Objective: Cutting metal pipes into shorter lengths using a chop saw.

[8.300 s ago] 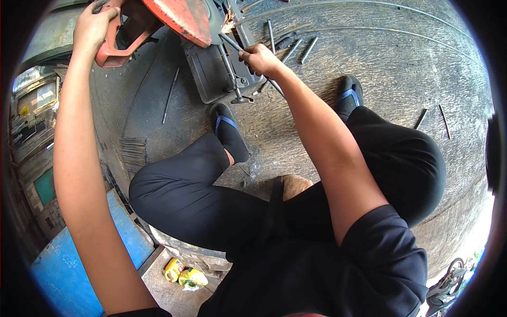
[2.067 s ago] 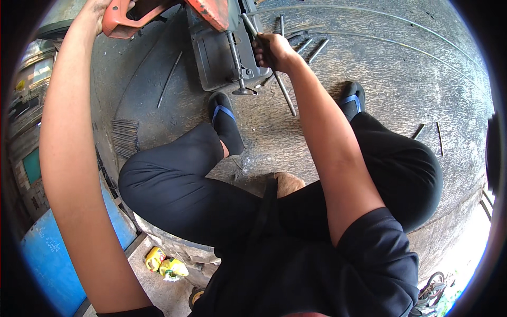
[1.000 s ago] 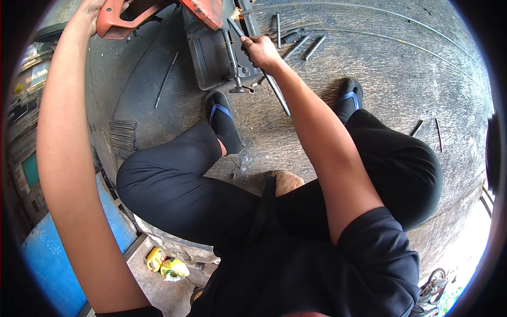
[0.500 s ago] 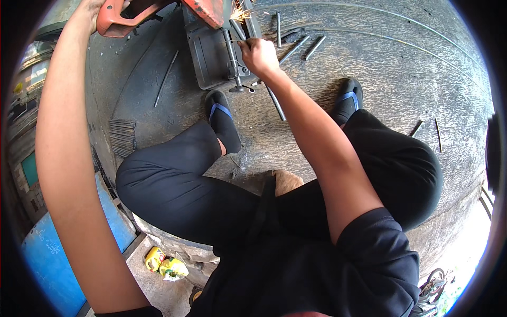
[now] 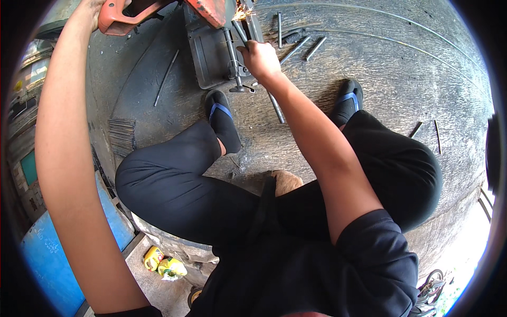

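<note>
At the top left my left hand (image 5: 93, 8) is closed around the orange handle (image 5: 117, 20) of a chop saw; the frame edge cuts part of that hand off. Bright sparks (image 5: 242, 12) fly beside the saw's orange blade guard (image 5: 210, 9). My right hand (image 5: 262, 59) grips a metal rod (image 5: 276, 108), which passes through the fist, its upper end by the sparks. Just left of that hand is the clamp screw (image 5: 231, 53) on the saw's dark base (image 5: 207, 61). The blade itself is hidden.
Short cut metal pieces (image 5: 294, 50) lie right of the saw. A bundle of rods (image 5: 122, 136) and a single rod (image 5: 166, 78) lie at left. My sandalled feet (image 5: 222, 119) flank the work. Long thin rods (image 5: 401, 41) curve across the right; a blue panel (image 5: 55, 253) stands lower left.
The saw handle has risen very slightly. My right hand has shifted slightly downward, and its fingers are curled closer round the rod. Sparks show in both frames.
</note>
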### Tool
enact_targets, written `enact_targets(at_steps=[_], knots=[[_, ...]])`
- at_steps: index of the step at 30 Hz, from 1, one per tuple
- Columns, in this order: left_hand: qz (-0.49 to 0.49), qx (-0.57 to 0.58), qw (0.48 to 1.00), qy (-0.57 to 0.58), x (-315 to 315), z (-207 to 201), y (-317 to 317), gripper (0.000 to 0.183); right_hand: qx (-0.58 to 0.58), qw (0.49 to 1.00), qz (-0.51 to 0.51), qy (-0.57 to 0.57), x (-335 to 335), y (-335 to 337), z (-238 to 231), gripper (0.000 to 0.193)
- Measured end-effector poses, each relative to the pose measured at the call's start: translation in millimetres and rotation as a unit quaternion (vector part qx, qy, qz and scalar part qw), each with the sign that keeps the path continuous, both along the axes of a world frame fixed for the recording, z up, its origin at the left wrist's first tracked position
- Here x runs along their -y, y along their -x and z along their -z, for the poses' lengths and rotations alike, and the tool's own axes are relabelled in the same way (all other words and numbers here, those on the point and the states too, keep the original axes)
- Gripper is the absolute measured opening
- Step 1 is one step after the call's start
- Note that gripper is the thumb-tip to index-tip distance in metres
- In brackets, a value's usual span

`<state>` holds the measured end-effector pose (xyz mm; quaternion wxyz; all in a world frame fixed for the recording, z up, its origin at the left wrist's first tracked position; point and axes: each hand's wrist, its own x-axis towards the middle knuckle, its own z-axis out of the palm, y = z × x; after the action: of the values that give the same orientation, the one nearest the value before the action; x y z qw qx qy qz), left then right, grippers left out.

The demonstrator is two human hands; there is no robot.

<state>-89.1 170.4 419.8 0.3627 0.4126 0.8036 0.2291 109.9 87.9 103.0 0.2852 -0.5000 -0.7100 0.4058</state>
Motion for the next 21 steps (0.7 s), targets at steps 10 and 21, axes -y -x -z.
enact_targets(at_steps=[10,21], knots=[[-0.017,-0.003,0.999,-0.043,9,-10,-12,0.034,-0.295,0.877,-0.016,0.380,-79,-71,-2,0.023],[-0.040,-0.033,0.998,-0.026,13,-16,-13,0.036,0.093,0.932,-0.337,0.095,-177,-89,-80,0.025]])
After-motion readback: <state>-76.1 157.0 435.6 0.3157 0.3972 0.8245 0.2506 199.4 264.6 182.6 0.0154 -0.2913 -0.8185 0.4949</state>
